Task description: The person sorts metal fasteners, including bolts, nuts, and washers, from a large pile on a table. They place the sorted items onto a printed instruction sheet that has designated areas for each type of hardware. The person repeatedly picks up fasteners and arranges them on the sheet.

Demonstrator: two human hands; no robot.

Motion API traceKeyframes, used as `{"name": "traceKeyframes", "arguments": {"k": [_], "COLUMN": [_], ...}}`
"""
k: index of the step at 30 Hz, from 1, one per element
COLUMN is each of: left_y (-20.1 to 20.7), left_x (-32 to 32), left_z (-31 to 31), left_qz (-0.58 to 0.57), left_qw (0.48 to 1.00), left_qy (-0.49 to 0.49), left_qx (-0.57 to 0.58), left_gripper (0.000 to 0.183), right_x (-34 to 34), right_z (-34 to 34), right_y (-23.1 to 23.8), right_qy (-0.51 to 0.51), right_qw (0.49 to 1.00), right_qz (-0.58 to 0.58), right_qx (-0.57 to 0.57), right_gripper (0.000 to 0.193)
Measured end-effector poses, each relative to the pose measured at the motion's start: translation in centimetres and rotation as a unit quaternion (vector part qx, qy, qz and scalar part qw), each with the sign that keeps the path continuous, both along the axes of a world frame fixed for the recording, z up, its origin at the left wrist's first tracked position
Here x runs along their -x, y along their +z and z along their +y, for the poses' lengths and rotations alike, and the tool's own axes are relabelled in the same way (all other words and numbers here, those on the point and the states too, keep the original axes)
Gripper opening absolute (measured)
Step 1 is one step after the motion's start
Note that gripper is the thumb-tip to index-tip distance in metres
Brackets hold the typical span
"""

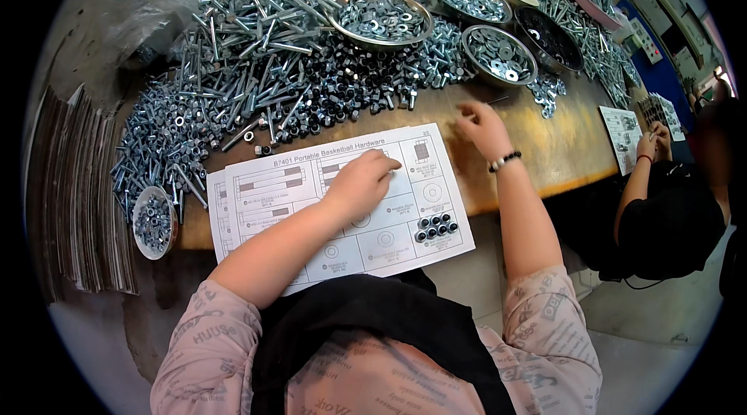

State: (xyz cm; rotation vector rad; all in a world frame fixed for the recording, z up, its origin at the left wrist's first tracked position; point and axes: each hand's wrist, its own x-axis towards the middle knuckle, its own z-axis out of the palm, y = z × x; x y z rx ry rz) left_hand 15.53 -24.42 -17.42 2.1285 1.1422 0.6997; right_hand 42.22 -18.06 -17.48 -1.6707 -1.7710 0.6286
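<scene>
My left hand [362, 181] rests on a white printed parts sheet [264, 197] lying on the wooden bench, fingers curled, fingertips pressing near the sheet's upper middle. I cannot tell whether it holds a small part. Several black nuts [436, 226] sit grouped in one box at the sheet's lower right. My right hand [482, 128], with a bead bracelet at the wrist, hovers over bare wood [545, 150] just beyond the sheet, fingers bent and pinched toward the pile of bolts and nuts [257, 72]; nothing visible in it.
Metal bowls of washers [381, 18] [498, 53] and a bowl of dark parts [551, 37] stand behind the pile. A small bowl of nuts [153, 222] sits at the left edge. Stacked cardboard [70, 189] lies left. Another person [669, 205] works at the right with their own sheet [622, 131].
</scene>
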Motion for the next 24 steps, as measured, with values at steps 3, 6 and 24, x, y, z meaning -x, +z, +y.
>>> {"name": "traceKeyframes", "arguments": {"k": [3, 6, 24], "left_y": [-1.1, -1.6, -1.9], "left_x": [1.0, 1.5, 1.7], "left_z": [0.9, 0.9, 0.9], "left_qz": [-0.013, -0.017, -0.042], "left_qw": [0.999, 0.999, 0.998], "left_qy": [0.029, 0.019, 0.017], "left_qx": [-0.015, -0.038, -0.037], "left_gripper": [0.019, 0.018, 0.021], "right_x": [0.8, 2.6, 2.4], "right_z": [5.4, 8.3, 4.8], "right_y": [-1.0, -0.5, -0.8], "right_qy": [-0.017, -0.050, 0.043], "right_qw": [0.998, 0.983, 0.992], "right_qz": [-0.055, -0.174, 0.096], "right_qx": [-0.016, 0.033, 0.066], "right_gripper": [0.043, 0.043, 0.024]}}
